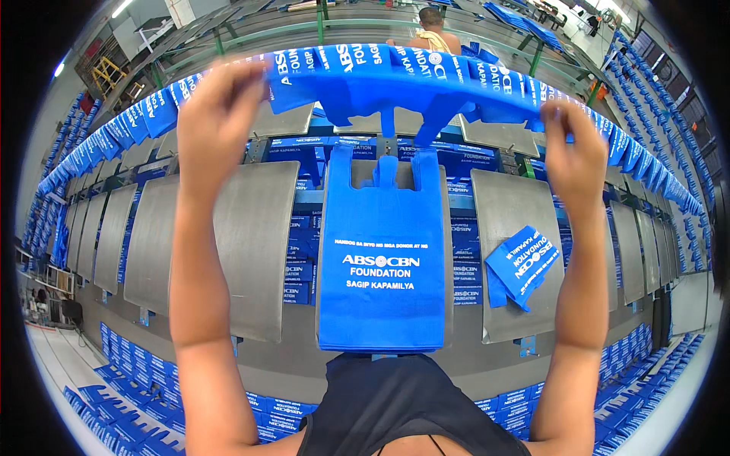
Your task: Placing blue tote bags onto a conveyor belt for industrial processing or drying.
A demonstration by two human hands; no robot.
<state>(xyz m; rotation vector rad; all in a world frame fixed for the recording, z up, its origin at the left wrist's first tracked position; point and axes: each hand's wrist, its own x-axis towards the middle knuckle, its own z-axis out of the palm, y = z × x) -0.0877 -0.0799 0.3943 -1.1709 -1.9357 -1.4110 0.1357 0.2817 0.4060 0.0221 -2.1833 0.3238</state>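
Observation:
Both arms are raised, and a blue cloth bag (411, 95) stretches between my hands, seen nearly edge-on with its handles hanging down. My left hand (220, 121) is closed at the bag's left end. At its right end my right hand (574, 148) is closed in a pinch; both hands are slightly blurred. Below, a stack of blue bags (380, 220) with white print lies flat on the grey board in front of me, handle cutouts at the far end.
A folded blue bag (525, 266) lies on the grey board (502, 197) to the right. Another grey board (220, 251) is at the left. Printed bags hang in a row (137, 118) along a line ahead. Beyond it a person (433, 30) sits with a cloth over one shoulder.

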